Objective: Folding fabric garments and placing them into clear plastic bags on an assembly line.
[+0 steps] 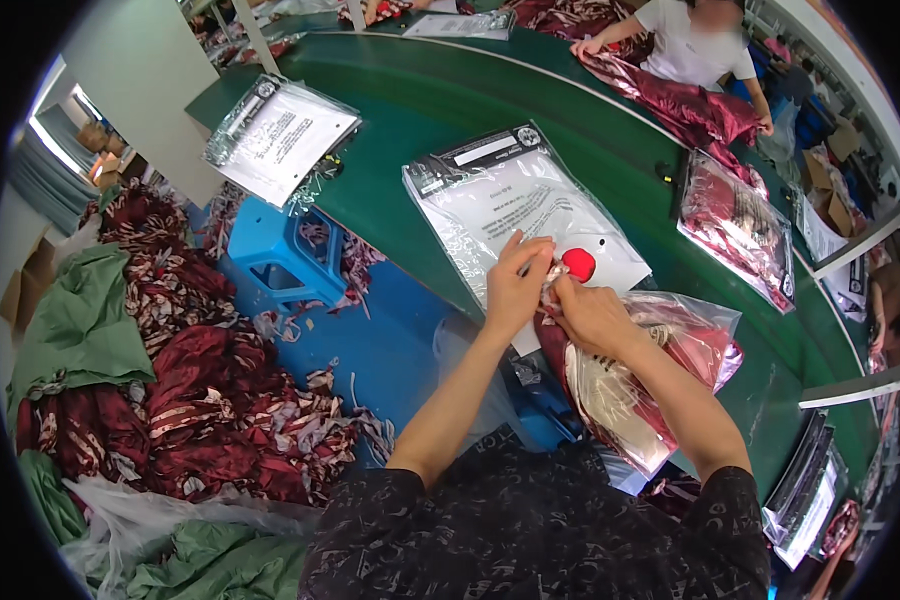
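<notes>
My left hand [517,287] and my right hand [598,318] meet over the green table, fingers pinched together on a small gathered bit of shiny cloth [549,298]. What exactly lies between the fingertips is partly hidden. Just beyond them is a round bright red object [578,264], touching or very close to my fingers; its kind is unclear. Under my right forearm lies a clear plastic bag [705,325] with a folded dark red and cream garment [620,395] in it. Flat clear bags with a printed white sheet [520,205] lie beyond my hands.
More bagged sheets [280,135] lie at the table's left end, beside a blue plastic stool [285,255]. Dark red patterned cloth [210,400] is heaped on the floor at left. Across the table [390,85], a person [695,45] holds a dark red garment [670,95].
</notes>
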